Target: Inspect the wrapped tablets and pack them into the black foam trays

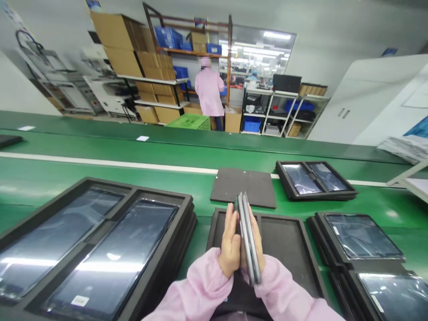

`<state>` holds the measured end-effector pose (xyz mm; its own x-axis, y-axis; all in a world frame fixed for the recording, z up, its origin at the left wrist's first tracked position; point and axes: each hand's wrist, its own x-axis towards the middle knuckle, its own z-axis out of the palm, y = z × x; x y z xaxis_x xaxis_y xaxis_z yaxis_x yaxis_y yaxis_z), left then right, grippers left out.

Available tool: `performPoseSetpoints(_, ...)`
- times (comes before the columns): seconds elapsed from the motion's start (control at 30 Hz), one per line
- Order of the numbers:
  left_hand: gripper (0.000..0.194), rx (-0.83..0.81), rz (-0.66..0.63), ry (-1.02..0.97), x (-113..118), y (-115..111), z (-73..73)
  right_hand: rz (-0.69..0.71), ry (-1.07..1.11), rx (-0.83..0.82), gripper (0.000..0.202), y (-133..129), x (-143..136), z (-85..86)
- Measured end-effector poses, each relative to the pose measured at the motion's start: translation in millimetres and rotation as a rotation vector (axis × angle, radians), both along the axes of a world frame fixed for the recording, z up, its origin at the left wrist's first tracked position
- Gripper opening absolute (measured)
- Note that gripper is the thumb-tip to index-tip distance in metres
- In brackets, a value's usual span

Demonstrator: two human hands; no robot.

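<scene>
Two thin tablets stand on edge, face to face, seen almost edge-on. My left hand lies flat along their left side, fingers pointing away from me. On the other side my right hand presses against them, partly hidden behind their edges. Between both palms the pair is held above a black foam tray with two compartments; my hands and sleeves cover much of its left one.
Stacked foam trays holding tablets stand at left, right and back right. A flat dark foam sheet lies beyond the middle tray on the green conveyor belt. Farther off, a person in pink faces shelves.
</scene>
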<state>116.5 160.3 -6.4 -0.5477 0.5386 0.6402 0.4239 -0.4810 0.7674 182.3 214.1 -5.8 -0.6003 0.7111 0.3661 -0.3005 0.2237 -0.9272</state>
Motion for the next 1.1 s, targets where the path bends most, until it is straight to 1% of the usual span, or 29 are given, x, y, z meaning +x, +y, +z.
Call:
performPoseSetpoints(0.03,0.045,0.033,-0.028,0.019,4,-4,17.7,0.001,0.047,0.043,0.051,-4,4,19.3)
performPoseSetpoints(0.1,0.044,0.021,-0.085,-0.027,15,-12,49.2,-0.005,0.075,0.121,0.048,-13,14,53.6)
performPoseSetpoints(0.13,0.044,-0.011,-0.104,-0.075,20,-17,61.1,-0.015,0.065,0.14,0.046,-19,20,66.2)
performPoseSetpoints(0.17,0.044,-0.047,-0.116,-0.124,26,-21,70.0,-0.026,0.056,0.148,0.045,-24,27,75.2)
performPoseSetpoints(0.23,0.045,-0.074,-0.126,-0.169,37,-29,80.1,-0.04,0.068,0.147,0.043,-33,38,84.2)
performPoseSetpoints(0.33,0.045,-0.059,-0.114,-0.14,52,-39,86.4,-0.048,0.084,0.163,0.043,-42,53,87.4)
performPoseSetpoints(0.4,0.045,-0.07,-0.089,-0.122,61,-41,91.3,-0.079,0.072,0.175,0.043,-44,60,90.5)
performPoseSetpoints(0.47,0.044,-0.084,-0.075,-0.129,69,-40,98.5,-0.126,0.062,0.175,0.043,-44,66,96.3)
performPoseSetpoints(0.53,0.045,-0.096,-0.09,-0.173,77,-36,107.7,-0.173,0.051,0.175,0.042,-42,72,104.0)
performPoseSetpoints(0.67,0.043,-0.11,-0.196,-0.382,95,-22,126.2,-0.28,-0.009,0.141,0.043,-36,87,119.1)
performPoseSetpoints(0.73,0.037,-0.11,-0.256,-0.503,105,-14,130.6,-0.311,-0.043,0.07,0.043,-34,94,122.9)
performPoseSetpoints(0.83,0.028,-0.133,-0.297,-0.681,118,-4,127.8,-0.311,-0.035,-0.085,0.042,-30,103,119.7)
performPoseSetpoints(0.9,0.025,-0.166,-0.284,-0.797,126,1,121.4,-0.291,0.003,-0.222,0.041,-26,106,111.7)
performPoseSetpoints(0.97,0.023,-0.207,-0.263,-0.872,132,6,113.2,-0.274,0.016,-0.345,0.04,-21,109,100.7)
performPoseSetpoints(1.03,0.022,-0.253,-0.25,-0.909,136,12,104.4,-0.274,-0.003,-0.399,0.04,-16,111,88.9)
performPoseSetpoints(1.1,0.023,-0.299,-0.261,-0.955,136,19,95.0,-0.295,-0.048,-0.378,0.042,-13,117,78.0)
